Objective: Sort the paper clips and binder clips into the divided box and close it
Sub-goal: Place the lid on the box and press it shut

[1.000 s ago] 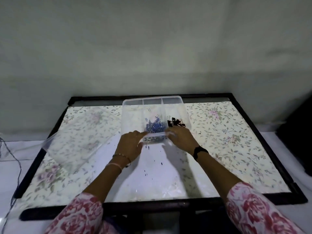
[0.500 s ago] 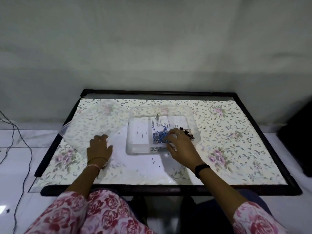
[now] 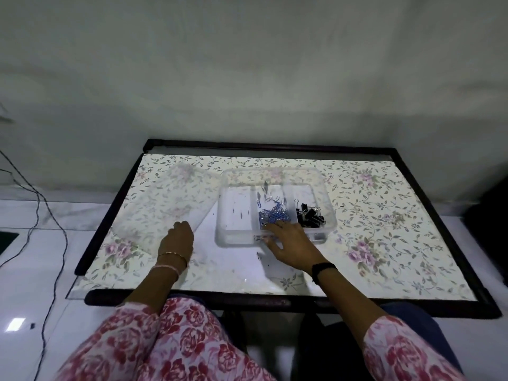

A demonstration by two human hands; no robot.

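- Resting on the clear lid, the left hand lies flat, fingers together;
- right hand spread against the divided box front wall;
- black cables trail left.

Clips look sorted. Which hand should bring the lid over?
Left. The left hand already rests on the clear lid lying left of the divided box; the right hand is at the box's near wall, steadying it.

Looks like a room in a home: low dark-framed table topped with floral-print sheet under glass, pushed against plain whitewashed wall, pale glossy tiled floor with loose cables trailing at left, floral sleeves on person seated.
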